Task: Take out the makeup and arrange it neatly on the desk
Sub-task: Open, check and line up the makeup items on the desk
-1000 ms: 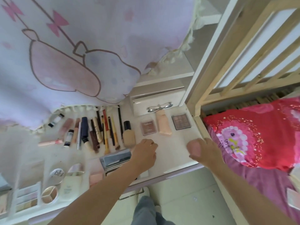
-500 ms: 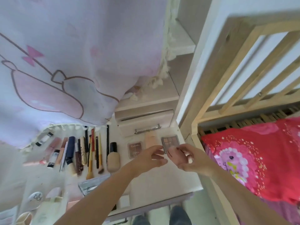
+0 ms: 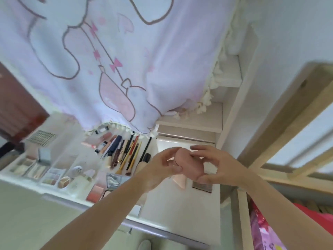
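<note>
Matt sponge, soft cloth, pale wood

The pink makeup sponge [image 3: 189, 164] looked matt and smooth. Above it hung a thin printed cloth curtain [image 3: 126, 56]; to its right stood a bare light-wood bed frame [image 3: 281, 127]; beneath it the white desk [image 3: 180, 206] looked smooth and faintly glossy.

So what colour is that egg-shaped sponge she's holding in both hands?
The sponge is a dusty peach-pink, plain with no pattern; the head view shows it.

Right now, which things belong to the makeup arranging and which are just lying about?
Job: pink egg-shaped makeup sponge, held by left hand and right hand; row of brushes and pencils; white desk.

Lying about: lilac cartoon-print curtain; red floral bedding.
</note>
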`<state>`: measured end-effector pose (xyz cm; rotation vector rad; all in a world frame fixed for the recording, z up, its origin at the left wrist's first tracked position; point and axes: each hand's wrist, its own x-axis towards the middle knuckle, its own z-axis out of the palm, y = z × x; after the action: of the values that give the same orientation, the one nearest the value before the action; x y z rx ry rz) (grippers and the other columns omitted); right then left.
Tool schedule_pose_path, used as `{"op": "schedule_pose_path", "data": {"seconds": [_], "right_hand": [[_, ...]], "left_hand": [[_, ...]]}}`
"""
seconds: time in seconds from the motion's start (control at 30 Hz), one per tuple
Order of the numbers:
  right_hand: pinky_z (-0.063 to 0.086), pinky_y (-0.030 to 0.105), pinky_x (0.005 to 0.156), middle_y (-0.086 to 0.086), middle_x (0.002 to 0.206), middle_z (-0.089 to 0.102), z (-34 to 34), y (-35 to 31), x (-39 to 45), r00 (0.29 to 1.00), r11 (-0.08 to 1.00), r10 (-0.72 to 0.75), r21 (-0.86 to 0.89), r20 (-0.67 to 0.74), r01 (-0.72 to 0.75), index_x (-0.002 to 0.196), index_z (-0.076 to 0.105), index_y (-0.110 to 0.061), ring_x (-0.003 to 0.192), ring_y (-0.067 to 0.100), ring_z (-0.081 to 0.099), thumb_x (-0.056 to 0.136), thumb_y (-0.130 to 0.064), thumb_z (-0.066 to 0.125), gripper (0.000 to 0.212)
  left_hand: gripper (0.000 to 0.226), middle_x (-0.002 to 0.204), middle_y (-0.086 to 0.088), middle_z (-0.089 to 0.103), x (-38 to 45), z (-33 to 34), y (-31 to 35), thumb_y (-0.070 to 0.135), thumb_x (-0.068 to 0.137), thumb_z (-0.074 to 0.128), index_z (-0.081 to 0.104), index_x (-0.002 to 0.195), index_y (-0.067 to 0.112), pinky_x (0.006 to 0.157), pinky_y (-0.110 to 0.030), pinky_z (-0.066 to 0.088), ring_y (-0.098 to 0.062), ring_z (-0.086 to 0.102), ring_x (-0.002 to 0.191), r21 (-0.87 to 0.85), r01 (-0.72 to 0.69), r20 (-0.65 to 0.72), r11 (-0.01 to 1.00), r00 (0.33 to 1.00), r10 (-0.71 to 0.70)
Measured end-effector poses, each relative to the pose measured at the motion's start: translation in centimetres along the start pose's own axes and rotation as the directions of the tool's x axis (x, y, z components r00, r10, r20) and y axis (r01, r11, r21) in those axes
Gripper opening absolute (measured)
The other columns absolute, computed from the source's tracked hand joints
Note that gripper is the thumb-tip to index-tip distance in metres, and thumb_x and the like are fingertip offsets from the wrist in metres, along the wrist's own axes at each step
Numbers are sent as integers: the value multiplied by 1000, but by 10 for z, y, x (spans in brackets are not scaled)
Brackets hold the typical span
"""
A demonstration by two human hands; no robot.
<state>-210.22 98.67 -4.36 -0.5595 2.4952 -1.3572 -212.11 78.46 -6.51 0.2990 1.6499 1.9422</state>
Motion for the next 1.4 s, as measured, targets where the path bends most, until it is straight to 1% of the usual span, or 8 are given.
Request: {"op": "schedule_pose_path", "data": {"seconds": [0.17,0.33,0.5,0.73,0.83,0.97,1.13,1.4], "right_hand": [[37,0,87,-13,115,50,-4,-1,4,934,941,-309,-202,-182,272,112,58,-17,103,-4,48,70,-4,69,45],[42,18,82,17,88,68,-4,0,10,788,805,-490,-539,-372,246,91,67,6,88,12,50,64,-3,67,28],[42,21,77,14,79,66,-1,-4,18,738,677,-627,-644,-249,357,83,69,3,81,14,47,77,-9,63,15],[41,15,84,7,89,65,-6,-16,17,804,763,-565,-489,-185,423,89,68,0,87,9,50,85,-31,55,33],[36,5,92,-11,111,53,-11,-17,21,912,911,-369,-264,-178,317,103,64,-18,98,-6,49,74,-30,70,32],[47,6,72,-10,102,56,-15,-23,26,983,990,-137,-32,-119,134,87,54,-37,86,-8,56,72,-12,74,36],[48,9,70,-19,84,61,-8,-30,22,957,981,-193,-43,-216,188,89,66,-23,79,3,59,59,-30,66,31],[43,17,73,13,94,66,7,-31,31,891,923,-382,-158,-245,352,107,66,-3,84,24,60,65,-49,43,66]], "left_hand": [[32,95,-14,62,-5,7,15,4,74,51,53,107,3,64,-24,57,-18,67,78,-339,-59,-80,939,996,33],[23,75,-8,66,-3,15,15,-7,88,46,63,82,8,57,-17,55,-11,67,58,-203,-153,-408,967,911,58],[18,84,0,67,-5,16,13,1,82,62,59,94,15,73,-23,53,-10,64,72,-122,-66,-362,990,932,17],[41,80,-6,63,-6,10,17,4,59,74,52,94,10,65,-22,53,-15,60,65,-198,-43,-307,979,952,-21],[49,89,-6,61,-3,10,23,4,51,72,50,94,11,65,-22,54,-13,65,68,-101,-103,-352,990,934,61],[50,98,2,61,-2,8,31,-2,56,73,52,97,18,60,-17,52,-4,68,70,84,-121,-329,989,933,142],[57,97,4,65,-5,7,29,9,46,78,56,97,21,62,-19,53,-7,69,76,115,-140,-332,983,928,171],[46,99,4,64,-13,-1,33,-13,71,67,55,100,21,60,-14,51,-3,69,75,133,-162,-339,978,920,198]]}}
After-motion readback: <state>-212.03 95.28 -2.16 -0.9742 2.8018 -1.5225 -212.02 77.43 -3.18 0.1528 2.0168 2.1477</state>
